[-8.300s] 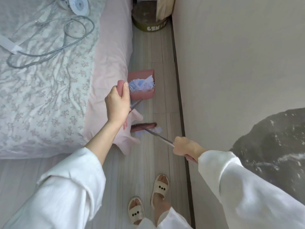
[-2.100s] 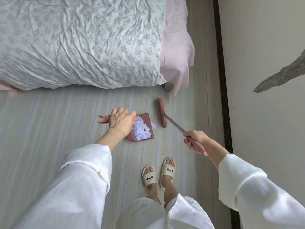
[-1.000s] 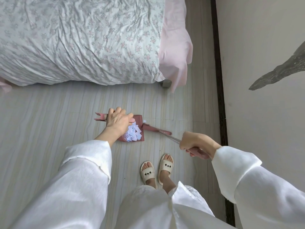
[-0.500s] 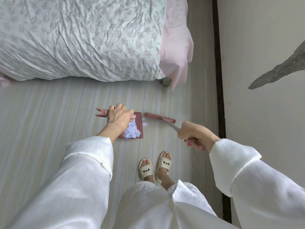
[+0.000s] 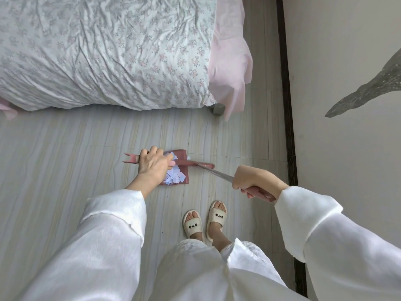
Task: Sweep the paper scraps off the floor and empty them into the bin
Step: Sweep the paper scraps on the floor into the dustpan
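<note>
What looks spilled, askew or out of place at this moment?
Little stands out. The paper scraps sit heaped in the dustpan; one white scrap lies at its open edge by the broom head, seemingly not yet inside.

- A home bedroom: a bed (image 5: 104,53) with a rumpled floral sheet and pink underlayer.
- Pale plank floor (image 5: 54,159), plain wall (image 5: 347,61), slippers (image 5: 204,222) worn indoors.

We note loose white sleeves (image 5: 112,218) of thin, faintly crinkled cloth, wide at the cuffs, with a raw, slightly wavy edge. The trousers (image 5: 208,270) are white too, of a puckered, textured fabric. On the feet we see cream open-toed slippers (image 5: 193,227), each strap marked with three small dark dots.
</note>
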`<state>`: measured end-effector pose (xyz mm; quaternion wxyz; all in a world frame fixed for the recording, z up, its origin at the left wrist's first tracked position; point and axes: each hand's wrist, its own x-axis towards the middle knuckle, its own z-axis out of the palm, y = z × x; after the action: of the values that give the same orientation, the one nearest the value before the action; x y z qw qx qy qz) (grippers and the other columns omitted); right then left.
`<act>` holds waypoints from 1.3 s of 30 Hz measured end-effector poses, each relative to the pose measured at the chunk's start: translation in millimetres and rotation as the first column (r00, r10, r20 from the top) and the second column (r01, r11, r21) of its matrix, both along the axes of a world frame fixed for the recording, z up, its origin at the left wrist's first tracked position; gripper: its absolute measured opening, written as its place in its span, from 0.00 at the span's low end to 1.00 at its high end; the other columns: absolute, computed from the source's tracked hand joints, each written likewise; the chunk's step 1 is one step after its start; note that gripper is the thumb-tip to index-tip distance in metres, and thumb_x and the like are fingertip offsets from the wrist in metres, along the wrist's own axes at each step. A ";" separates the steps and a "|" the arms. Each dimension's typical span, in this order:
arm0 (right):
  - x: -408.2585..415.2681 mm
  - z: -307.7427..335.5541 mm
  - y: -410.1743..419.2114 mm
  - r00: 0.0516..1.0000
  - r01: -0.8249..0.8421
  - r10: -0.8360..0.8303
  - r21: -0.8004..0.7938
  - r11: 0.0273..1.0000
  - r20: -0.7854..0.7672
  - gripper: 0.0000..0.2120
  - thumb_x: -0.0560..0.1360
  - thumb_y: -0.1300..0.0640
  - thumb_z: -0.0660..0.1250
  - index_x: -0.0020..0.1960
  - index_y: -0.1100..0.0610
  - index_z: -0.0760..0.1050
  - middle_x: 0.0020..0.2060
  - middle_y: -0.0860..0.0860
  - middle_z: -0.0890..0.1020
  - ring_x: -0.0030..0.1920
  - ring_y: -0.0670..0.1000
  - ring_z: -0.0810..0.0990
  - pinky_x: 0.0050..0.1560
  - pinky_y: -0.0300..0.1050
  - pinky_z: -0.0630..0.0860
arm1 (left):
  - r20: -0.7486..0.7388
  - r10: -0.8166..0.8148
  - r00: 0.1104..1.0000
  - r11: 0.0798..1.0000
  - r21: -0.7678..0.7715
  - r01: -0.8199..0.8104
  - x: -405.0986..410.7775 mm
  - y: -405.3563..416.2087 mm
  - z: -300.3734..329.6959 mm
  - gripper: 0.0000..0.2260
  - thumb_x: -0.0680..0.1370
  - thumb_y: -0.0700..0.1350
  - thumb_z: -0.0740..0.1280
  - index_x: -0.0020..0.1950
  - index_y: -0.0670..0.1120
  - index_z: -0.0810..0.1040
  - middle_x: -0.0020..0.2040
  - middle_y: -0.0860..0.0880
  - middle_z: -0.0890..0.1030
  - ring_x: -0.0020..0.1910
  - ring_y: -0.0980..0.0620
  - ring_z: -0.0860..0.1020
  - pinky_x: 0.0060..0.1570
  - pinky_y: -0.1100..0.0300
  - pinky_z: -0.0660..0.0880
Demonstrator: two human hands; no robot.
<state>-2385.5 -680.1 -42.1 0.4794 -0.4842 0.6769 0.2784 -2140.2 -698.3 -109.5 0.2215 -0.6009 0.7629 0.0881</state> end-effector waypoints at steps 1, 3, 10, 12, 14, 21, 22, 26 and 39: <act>-4.3 1.4 0.1 1.000 0.020 -0.020 -0.007 1.000 -0.002 0.05 0.77 0.63 0.57 0.52 0.63 0.68 0.33 0.54 0.76 0.26 0.50 0.75 0.32 0.43 0.73 | 0.003 0.001 1.000 1.000 -0.004 -0.001 1.2 0.5 0.6 0.12 0.81 0.54 0.57 0.61 0.52 0.72 0.58 0.49 0.74 0.61 0.48 0.67 0.57 0.54 0.62; -8.9 3.3 0.9 0.999 0.049 -0.050 -0.024 0.998 -0.007 0.05 0.77 0.63 0.57 0.52 0.63 0.68 0.33 0.55 0.76 0.27 0.51 0.75 0.33 0.44 0.73 | 0.001 0.018 1.000 1.000 -0.011 -0.018 4.3 0.4 1.8 0.12 0.81 0.53 0.58 0.61 0.53 0.72 0.58 0.49 0.74 0.61 0.48 0.67 0.57 0.54 0.62; -3.0 -2.8 23.4 0.994 0.079 -0.086 -0.110 0.991 -0.064 0.05 0.75 0.65 0.53 0.45 0.63 0.67 0.33 0.56 0.78 0.29 0.53 0.77 0.32 0.43 0.74 | -0.053 0.027 0.998 0.999 -0.043 -0.029 -2.4 6.4 0.7 0.11 0.80 0.53 0.58 0.59 0.52 0.74 0.56 0.49 0.75 0.60 0.47 0.67 0.59 0.53 0.60; 6.3 -3.2 33.7 0.992 0.096 -0.104 -0.113 0.989 -0.073 0.06 0.75 0.66 0.52 0.42 0.63 0.67 0.30 0.56 0.77 0.27 0.52 0.77 0.29 0.40 0.73 | -0.084 0.001 0.996 0.999 -0.053 -0.006 1.0 8.5 0.1 0.11 0.80 0.52 0.59 0.59 0.51 0.74 0.56 0.49 0.75 0.60 0.47 0.67 0.60 0.52 0.59; 11.6 -4.7 43.5 0.988 0.116 -0.125 -0.110 0.987 -0.086 0.07 0.75 0.66 0.52 0.42 0.63 0.67 0.29 0.55 0.77 0.25 0.51 0.76 0.26 0.37 0.71 | -0.087 -0.024 0.996 0.998 -0.062 0.018 8.8 9.2 -0.7 0.10 0.80 0.51 0.60 0.59 0.52 0.74 0.56 0.49 0.75 0.60 0.47 0.67 0.60 0.51 0.59; 56.1 0.1 87.3 0.953 0.267 -0.277 -0.090 0.959 -0.123 0.11 0.75 0.66 0.53 0.35 0.63 0.68 0.22 0.55 0.73 0.16 0.49 0.66 0.19 0.30 0.64 | -0.121 -0.131 0.984 0.990 -0.067 0.123 54.7 7.1 2.9 0.11 0.80 0.53 0.59 0.57 0.50 0.74 0.56 0.47 0.75 0.61 0.46 0.67 0.59 0.51 0.60; 65.1 0.1 93.2 0.952 0.271 -0.280 -0.079 0.959 -0.127 0.12 0.75 0.66 0.52 0.35 0.63 0.68 0.23 0.56 0.73 0.17 0.50 0.67 0.19 0.30 0.64 | -0.121 -0.153 0.981 0.987 -0.065 0.146 55.5 7.1 2.6 0.10 0.80 0.53 0.59 0.56 0.49 0.74 0.56 0.47 0.75 0.61 0.46 0.67 0.59 0.51 0.60; 93.5 -5.5 114.1 0.944 0.288 -0.294 -0.061 0.956 -0.150 0.11 0.75 0.66 0.52 0.37 0.63 0.69 0.26 0.56 0.74 0.21 0.51 0.69 0.19 0.35 0.65 | -0.138 -0.234 0.962 0.971 -0.071 0.226 55.7 7.9 -1.2 0.09 0.80 0.52 0.59 0.55 0.50 0.75 0.55 0.47 0.75 0.60 0.46 0.67 0.58 0.51 0.60; 84.1 -12.0 142.9 0.826 0.563 -0.561 -0.089 0.822 0.048 0.12 0.73 0.64 0.59 0.53 0.66 0.76 0.29 0.54 0.76 0.22 0.51 0.74 0.27 0.39 0.72 | -0.110 -0.304 0.946 0.952 -0.076 0.297 52.4 10.7 0.1 0.09 0.80 0.52 0.58 0.56 0.51 0.74 0.56 0.47 0.75 0.60 0.46 0.67 0.58 0.51 0.60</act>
<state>-2301.4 -537.3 -54.1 0.5219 -0.2893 0.7978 0.0861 -2087.8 -687.5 -109.4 0.1684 -0.4773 0.8599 0.0671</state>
